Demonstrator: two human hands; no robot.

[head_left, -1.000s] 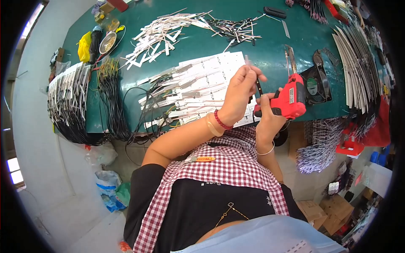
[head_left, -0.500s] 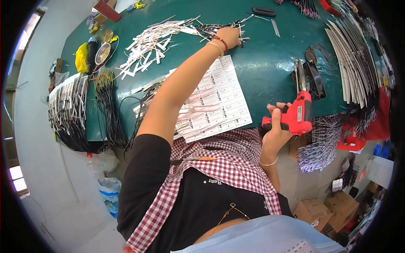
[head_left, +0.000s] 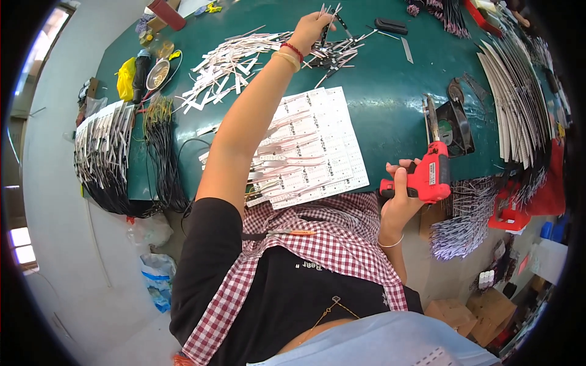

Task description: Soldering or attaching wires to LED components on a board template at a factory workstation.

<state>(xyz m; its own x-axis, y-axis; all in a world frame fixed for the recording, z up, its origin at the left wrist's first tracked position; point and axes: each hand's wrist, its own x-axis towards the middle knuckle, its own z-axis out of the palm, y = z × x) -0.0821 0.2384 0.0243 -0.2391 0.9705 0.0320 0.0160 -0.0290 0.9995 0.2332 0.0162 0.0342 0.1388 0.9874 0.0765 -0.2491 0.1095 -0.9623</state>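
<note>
My left hand [head_left: 312,32] is reached out over the far side of the green table. Its fingers are closed on a few thin dark strips with pale pinkish ends [head_left: 330,18]. Just beyond the wrist lies a loose pile of similar dark strips [head_left: 337,53]. My right hand [head_left: 400,198] grips a red and black soldering gun [head_left: 429,177] at the near edge, its long metal tip pointing away over a dark stand [head_left: 456,127]. Between my arms lie white printed circuit board sheets [head_left: 332,140], with pinkish wires across their left part, some hidden by my left forearm.
Many white strips [head_left: 229,64] are heaped beyond the sheets. Bundles of black cable [head_left: 160,158] hang over the near left edge beside board strips [head_left: 107,143]. More long strips [head_left: 516,100] stand at right. A black case [head_left: 390,25] and flat metal blade [head_left: 407,50] lie far back.
My left hand has moved farther away and a little left, and has lifted a few dark strips from the pile. My right hand stays nearly still with the soldering gun.
</note>
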